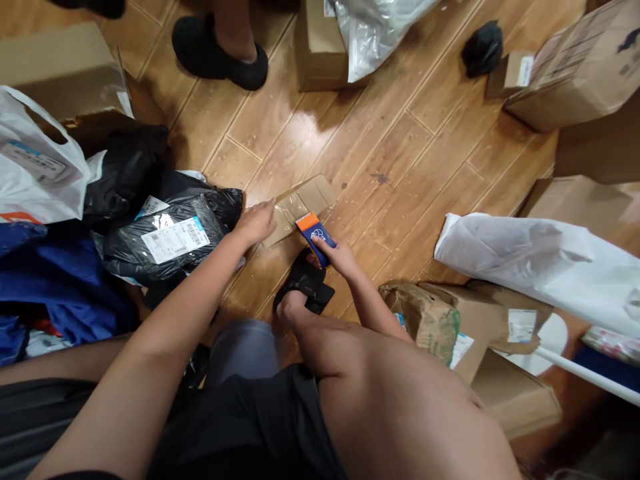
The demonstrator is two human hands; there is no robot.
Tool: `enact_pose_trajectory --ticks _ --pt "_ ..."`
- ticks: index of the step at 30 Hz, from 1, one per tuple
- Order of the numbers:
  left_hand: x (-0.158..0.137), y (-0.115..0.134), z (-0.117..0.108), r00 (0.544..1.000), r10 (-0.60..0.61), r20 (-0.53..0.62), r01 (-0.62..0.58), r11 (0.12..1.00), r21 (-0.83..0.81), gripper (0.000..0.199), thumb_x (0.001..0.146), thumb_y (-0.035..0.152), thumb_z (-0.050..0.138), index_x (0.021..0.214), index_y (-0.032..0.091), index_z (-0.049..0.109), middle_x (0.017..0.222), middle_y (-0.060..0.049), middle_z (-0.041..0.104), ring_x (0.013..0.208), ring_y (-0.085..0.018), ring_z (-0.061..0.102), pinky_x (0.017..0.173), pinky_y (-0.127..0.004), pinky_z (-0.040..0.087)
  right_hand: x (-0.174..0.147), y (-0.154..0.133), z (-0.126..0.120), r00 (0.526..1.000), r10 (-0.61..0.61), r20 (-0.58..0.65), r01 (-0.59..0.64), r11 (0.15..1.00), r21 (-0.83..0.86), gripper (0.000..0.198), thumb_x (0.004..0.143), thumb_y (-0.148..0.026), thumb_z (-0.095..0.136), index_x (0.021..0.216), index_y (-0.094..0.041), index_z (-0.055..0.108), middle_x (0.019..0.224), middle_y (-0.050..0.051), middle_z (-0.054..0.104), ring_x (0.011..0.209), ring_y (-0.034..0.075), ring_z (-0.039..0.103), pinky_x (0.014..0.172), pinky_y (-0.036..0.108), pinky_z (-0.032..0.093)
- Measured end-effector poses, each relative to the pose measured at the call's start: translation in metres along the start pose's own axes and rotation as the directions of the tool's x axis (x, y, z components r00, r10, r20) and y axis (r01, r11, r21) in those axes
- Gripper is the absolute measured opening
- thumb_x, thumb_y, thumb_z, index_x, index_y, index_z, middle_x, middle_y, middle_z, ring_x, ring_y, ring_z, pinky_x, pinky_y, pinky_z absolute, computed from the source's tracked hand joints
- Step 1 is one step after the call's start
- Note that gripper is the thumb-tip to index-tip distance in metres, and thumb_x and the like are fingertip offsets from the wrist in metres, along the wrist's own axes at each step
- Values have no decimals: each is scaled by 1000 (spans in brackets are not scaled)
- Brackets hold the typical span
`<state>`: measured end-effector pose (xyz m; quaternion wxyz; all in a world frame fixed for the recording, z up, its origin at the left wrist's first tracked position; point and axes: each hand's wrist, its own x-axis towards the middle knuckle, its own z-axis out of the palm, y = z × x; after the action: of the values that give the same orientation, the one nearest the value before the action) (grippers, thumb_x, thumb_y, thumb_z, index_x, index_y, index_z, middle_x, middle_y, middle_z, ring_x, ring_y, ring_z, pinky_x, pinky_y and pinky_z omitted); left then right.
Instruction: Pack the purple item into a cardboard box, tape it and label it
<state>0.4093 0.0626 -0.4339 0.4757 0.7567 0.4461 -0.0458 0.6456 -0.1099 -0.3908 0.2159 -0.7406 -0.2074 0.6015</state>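
Observation:
My right hand (340,255) is closed round a small, flat blue and orange box (311,227) with a white drawing on its face. Just beyond it, low over the wooden floor, is an opened-out flat piece of brown cardboard (323,191) with clear tape on it. The fingers of my left hand (257,222) are closed at the cardboard's left edge; their tips are partly hidden. The blue and orange box overlaps the near right part of the cardboard. Below it is my foot in a black sandal (305,280).
Black plastic parcels (173,240) with labels and a white bag (40,160) lie at left. Cardboard boxes (575,87) stand at right, near a long white-wrapped package (530,253). A person's foot in a black clog (220,53) is ahead, beside another box (323,57).

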Motion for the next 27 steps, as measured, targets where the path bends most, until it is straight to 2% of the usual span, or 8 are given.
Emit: enact_pose_trajectory --ticks 4,10,13,15,18,21,23,27 --pt "-4 31 11 1000 -22 -7 23 942 335 149 62 52 102 174 4 16 176 -36 26 164 -50 29 132 -60 28 2 3 2 1000 -3 -7 3 999 47 74 71 -90 75 80 -17 70 69 9 75 57 20 69 50 26 52" --pt "3 40 5 998 -63 10 55 929 366 134 62 50 100 170 13 30 151 -28 59 135 -47 63 108 -49 51 -2 2 1 1000 -5 -4 5 998 57 74 71 -89 76 81 -16 72 72 9 76 60 20 68 52 26 49" --pt "-7 36 10 997 -79 22 73 977 201 125 60 53 99 164 19 39 148 -21 64 132 -45 66 104 -47 53 -16 -4 -5 1000 -3 8 2 999 50 74 73 -89 75 81 -16 74 72 8 75 61 19 66 56 27 49" --pt "-17 32 23 993 -89 76 93 995 -46 118 59 53 99 158 22 45 144 -16 68 128 -39 68 103 -44 55 -26 -9 -11 1000 4 6 -4 999 32 73 73 -89 75 79 -16 74 70 6 72 62 19 64 57 27 45" --pt "-29 21 47 987 -41 152 103 900 -424 101 60 44 98 148 20 52 141 -11 70 128 -32 68 107 -42 55 -36 -18 -18 999 39 32 -37 999 -38 75 76 -91 71 78 -16 73 66 3 66 61 17 58 57 28 40" --pt "-35 9 64 984 -5 179 107 817 -567 95 64 39 95 147 18 53 144 -12 68 132 -32 66 114 -45 52 -34 -31 -16 996 58 71 -47 988 -146 78 76 -95 65 74 -17 70 61 0 60 58 16 52 55 28 35" --pt "-41 5 68 992 -50 117 107 827 -552 93 68 39 94 149 20 55 146 -12 67 136 -33 63 118 -46 49 -27 -45 -11 996 48 79 -30 976 -214 76 77 -93 65 70 -18 66 59 0 58 56 15 50 54 28 34" --pt "-68 19 68 948 -170 -268 107 967 -233 57 89 35 82 141 18 66 146 -17 65 140 -34 59 121 -48 46 -3 -86 8 991 68 117 -33 960 -277 61 90 -76 68 68 -20 65 59 4 63 53 18 56 52 29 41"
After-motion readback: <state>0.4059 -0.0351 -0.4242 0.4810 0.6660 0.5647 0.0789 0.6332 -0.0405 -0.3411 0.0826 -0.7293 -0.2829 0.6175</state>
